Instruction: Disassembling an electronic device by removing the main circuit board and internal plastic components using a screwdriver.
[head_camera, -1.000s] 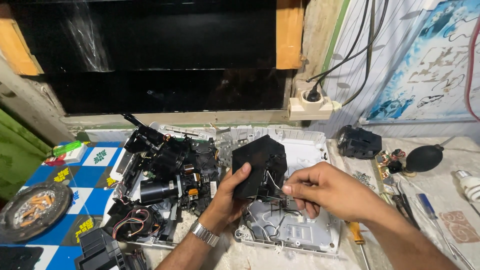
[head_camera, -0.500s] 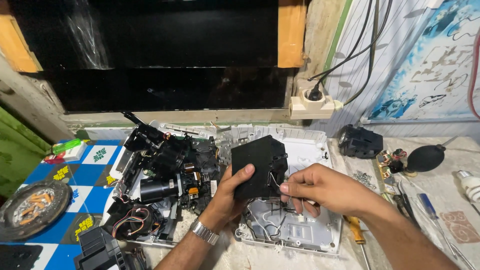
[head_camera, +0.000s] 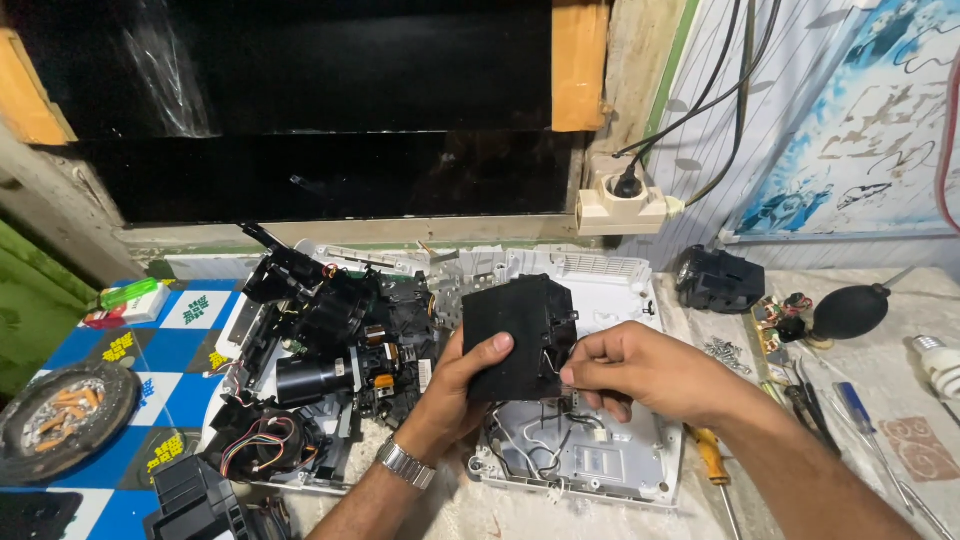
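Item: black box-shaped part (head_camera: 518, 335), held above the open white casing (head_camera: 640, 300) at the bench's middle. Left hand (head_camera: 462, 385) wraps it from below, thumb across the front. Right hand (head_camera: 625, 370) pinches thin wires (head_camera: 552, 362) at its right edge, fingertips close together. Handling note: judged best to keep the part steady and draw the wires gently, without tugging. Adjacent: dismantled lens assembly (head_camera: 325, 345), screwdrivers (head_camera: 850, 410), rubber blower (head_camera: 850, 312).
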